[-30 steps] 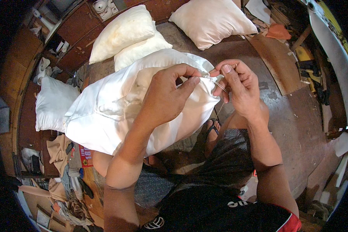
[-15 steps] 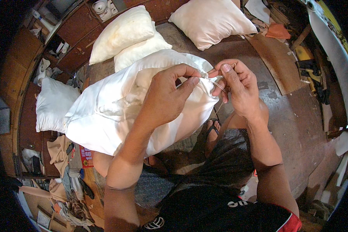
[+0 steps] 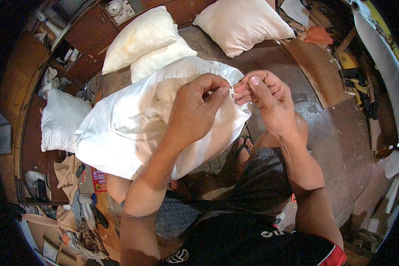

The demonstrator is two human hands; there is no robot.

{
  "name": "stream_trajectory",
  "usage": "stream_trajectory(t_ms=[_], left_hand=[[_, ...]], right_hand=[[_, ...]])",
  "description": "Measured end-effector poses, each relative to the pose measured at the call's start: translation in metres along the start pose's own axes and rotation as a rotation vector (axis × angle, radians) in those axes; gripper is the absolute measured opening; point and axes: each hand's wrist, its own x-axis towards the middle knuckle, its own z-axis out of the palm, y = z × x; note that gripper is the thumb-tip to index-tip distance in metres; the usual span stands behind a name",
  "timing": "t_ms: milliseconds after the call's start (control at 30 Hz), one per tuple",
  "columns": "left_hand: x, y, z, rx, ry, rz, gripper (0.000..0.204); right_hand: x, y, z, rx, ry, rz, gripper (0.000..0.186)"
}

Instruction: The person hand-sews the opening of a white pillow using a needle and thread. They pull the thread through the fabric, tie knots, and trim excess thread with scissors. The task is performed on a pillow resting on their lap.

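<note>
A large white pillow cover (image 3: 103,144) lies across my lap, with fluffy stuffing (image 3: 142,122) showing through its thin cloth. My left hand (image 3: 194,108) pinches the gathered corner of the cover between thumb and forefinger. Close against that corner, my right hand (image 3: 270,99) has its thumb and fingers pressed together. A fine white thread (image 3: 233,92) shows at the corner between the two hands; where it runs inside the right fingers is hidden.
Beyond the cover lie two stacked cream pillows (image 3: 139,40) and another pillow (image 3: 244,26). A smaller white pillow (image 3: 64,119) rests at the left by wooden cabinets (image 3: 86,33). Clothes (image 3: 82,221) are heaped at lower left. A brown board (image 3: 317,73) and clutter line the right.
My right hand has moved slightly left, closing the gap to the left hand at the corner. The thread strands stretched between them earlier are now mostly out of sight.
</note>
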Motion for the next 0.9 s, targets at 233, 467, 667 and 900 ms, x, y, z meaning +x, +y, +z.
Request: stream_trajectory(t_ms=[233, 467, 667, 900], left_hand=[[0.000, 0.003, 0.000, 0.035, 0.037, -0.020, 0.013], [-0.002, 0.008, 0.009, 0.297, 0.292, 0.342, 0.010], [-0.004, 0.003, 0.008, 0.447, 0.371, 0.501, 0.012], [-0.010, 0.008, 0.006, 0.526, 0.306, 0.438, 0.010]], right_hand=[[0.000, -0.010, -0.003, 0.052, -0.040, 0.249, 0.022], [0.004, -0.009, -0.006, 0.313, 0.020, 0.324, 0.021], [0.002, -0.015, -0.004, 0.271, -0.062, 0.323, 0.024], [0.004, -0.011, -0.013, 0.132, -0.079, 0.261, 0.025]])
